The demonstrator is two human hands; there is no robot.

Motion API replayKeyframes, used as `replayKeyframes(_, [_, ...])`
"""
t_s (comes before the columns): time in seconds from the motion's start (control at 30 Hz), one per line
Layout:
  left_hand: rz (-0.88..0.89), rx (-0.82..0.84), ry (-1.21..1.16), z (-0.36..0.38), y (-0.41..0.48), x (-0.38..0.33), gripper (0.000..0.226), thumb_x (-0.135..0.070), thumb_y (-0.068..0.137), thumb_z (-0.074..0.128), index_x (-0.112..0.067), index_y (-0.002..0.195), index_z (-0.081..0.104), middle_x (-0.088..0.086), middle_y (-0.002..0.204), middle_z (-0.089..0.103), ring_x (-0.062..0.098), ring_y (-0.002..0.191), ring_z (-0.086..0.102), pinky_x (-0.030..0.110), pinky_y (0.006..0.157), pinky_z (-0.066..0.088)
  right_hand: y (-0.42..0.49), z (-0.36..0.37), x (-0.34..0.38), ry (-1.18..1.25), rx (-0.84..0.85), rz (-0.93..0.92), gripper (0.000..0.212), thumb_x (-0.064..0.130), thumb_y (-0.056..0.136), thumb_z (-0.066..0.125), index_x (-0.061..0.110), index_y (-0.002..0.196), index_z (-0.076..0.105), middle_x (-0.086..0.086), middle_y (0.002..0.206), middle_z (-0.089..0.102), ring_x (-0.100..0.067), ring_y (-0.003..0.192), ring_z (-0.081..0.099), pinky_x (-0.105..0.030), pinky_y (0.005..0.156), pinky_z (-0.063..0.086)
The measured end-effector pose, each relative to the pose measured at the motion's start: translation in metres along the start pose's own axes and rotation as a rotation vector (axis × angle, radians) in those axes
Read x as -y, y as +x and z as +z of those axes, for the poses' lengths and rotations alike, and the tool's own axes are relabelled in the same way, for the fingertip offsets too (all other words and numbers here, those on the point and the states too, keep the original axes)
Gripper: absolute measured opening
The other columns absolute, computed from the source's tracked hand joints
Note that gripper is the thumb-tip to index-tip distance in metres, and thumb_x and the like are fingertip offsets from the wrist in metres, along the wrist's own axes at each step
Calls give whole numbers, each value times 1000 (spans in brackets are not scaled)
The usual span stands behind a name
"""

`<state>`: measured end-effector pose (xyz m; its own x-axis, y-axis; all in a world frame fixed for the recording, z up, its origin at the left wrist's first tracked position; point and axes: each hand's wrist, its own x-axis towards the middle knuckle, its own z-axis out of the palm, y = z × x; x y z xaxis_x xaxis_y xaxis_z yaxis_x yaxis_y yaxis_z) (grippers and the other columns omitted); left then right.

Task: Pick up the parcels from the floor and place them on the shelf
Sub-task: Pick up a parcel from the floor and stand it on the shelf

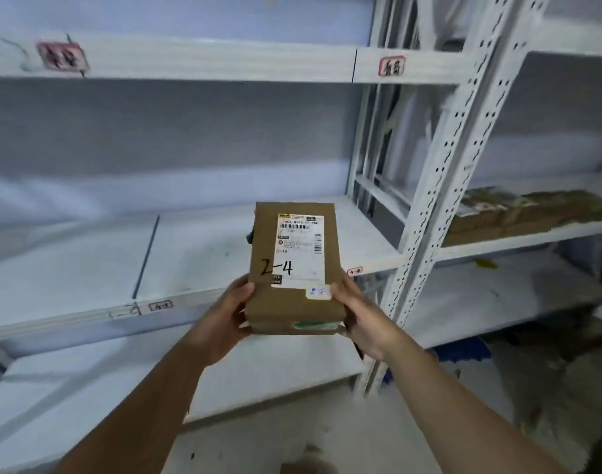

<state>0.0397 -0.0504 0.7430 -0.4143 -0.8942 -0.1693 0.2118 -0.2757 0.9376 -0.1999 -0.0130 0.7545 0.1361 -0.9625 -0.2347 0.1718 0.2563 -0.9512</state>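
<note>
A brown cardboard parcel (294,307) with a white shipping label and "2-4" handwritten on it is held out in front of me, over the front edge of the white middle shelf (87,268). My left hand (224,319) grips its near left corner. My right hand (364,316) grips its near right corner. The parcel's far end reaches over the shelf board; whether it touches the board I cannot tell.
A perforated white upright post (440,206) stands just right of the parcel. Beyond it another shelf unit holds flat brown parcels (518,213). An upper shelf (190,59) carries red labels. A lower shelf (258,371) and the floor (292,446) lie below.
</note>
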Motion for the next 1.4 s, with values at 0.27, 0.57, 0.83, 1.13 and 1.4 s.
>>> replayKeyframes(0.27, [408,2,204,48,-20,-80,79,-46,75,59,-24,148,39,-1,141,58,20,131,53,40,108,41,-19,8,99,-71,54,-366,53,20,93,53,41,140,42,10,124,68,-12,115,61,-32,100,42])
replayKeyframes(0.57, [694,-101,311,44,-50,-152,58,-26,89,47,-19,146,43,-5,133,65,12,120,63,19,89,54,-34,70,161,-47,45,-603,58,8,95,47,34,146,33,8,133,58,-9,112,62,-22,92,53])
replayKeyframes(0.83, [870,-293,404,-16,-84,-225,45,-8,100,44,-9,145,44,-18,113,68,-19,92,64,-1,76,47,-5,179,191,-337,-31,-849,57,21,100,42,46,144,17,43,120,46,31,106,46,3,90,36])
replayKeyframes(1.13, [989,-392,585,-117,-97,-340,61,-6,96,53,-25,151,34,-8,145,52,13,128,56,31,104,50,54,303,257,-386,-209,-1031,56,4,96,46,24,147,35,5,139,55,-12,128,52,-22,102,47])
replayKeyframes(1.4, [931,-436,718,-160,-74,-409,54,-8,96,55,-31,144,46,-9,141,56,12,124,56,40,107,47,102,348,299,-372,-312,-953,48,10,98,46,25,143,43,2,135,60,-17,124,56,-42,102,50])
